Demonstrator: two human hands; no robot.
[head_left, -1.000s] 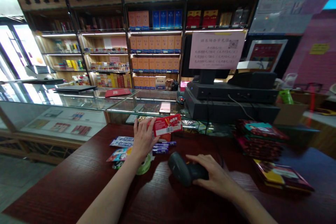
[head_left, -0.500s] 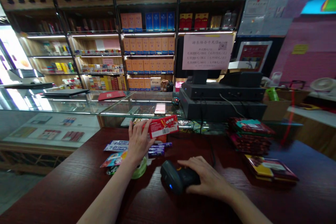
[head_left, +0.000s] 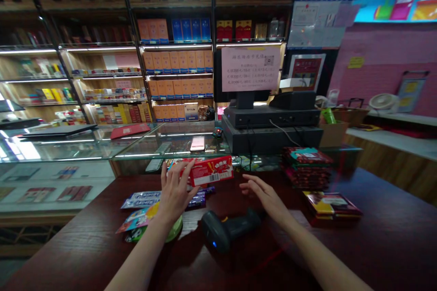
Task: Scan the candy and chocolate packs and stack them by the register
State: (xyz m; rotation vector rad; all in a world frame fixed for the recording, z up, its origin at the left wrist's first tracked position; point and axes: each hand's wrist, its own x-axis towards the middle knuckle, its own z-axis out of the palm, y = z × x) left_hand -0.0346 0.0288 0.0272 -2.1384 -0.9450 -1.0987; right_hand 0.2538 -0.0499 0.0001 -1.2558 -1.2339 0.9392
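Observation:
My left hand [head_left: 175, 191] grips a red snack box [head_left: 210, 170] with a white barcode label, held just above the dark wooden counter [head_left: 375, 245]. A little to the box's right, my right hand [head_left: 263, 193] hovers with fingers spread and nothing in it. A black handheld barcode scanner [head_left: 225, 233] lies on the counter below and in front of that hand, with a small blue light on its head. Flat snack packets [head_left: 143, 199] and purple bars [head_left: 196, 200] lie under and left of my left hand.
A green tape roll [head_left: 172, 233] sits by my left wrist. Stacks of snack packs [head_left: 305, 163] and a flat pack [head_left: 331, 202] lie at the right. Behind stand a cash register [head_left: 273, 125] with a paper notice [head_left: 251, 68], a glass display case [head_left: 102, 145] and stocked shelves [head_left: 177, 68].
My right hand let go of the scanner, which now lies on the counter, and moved up toward the red box with fingers spread. The view has swung to the right.

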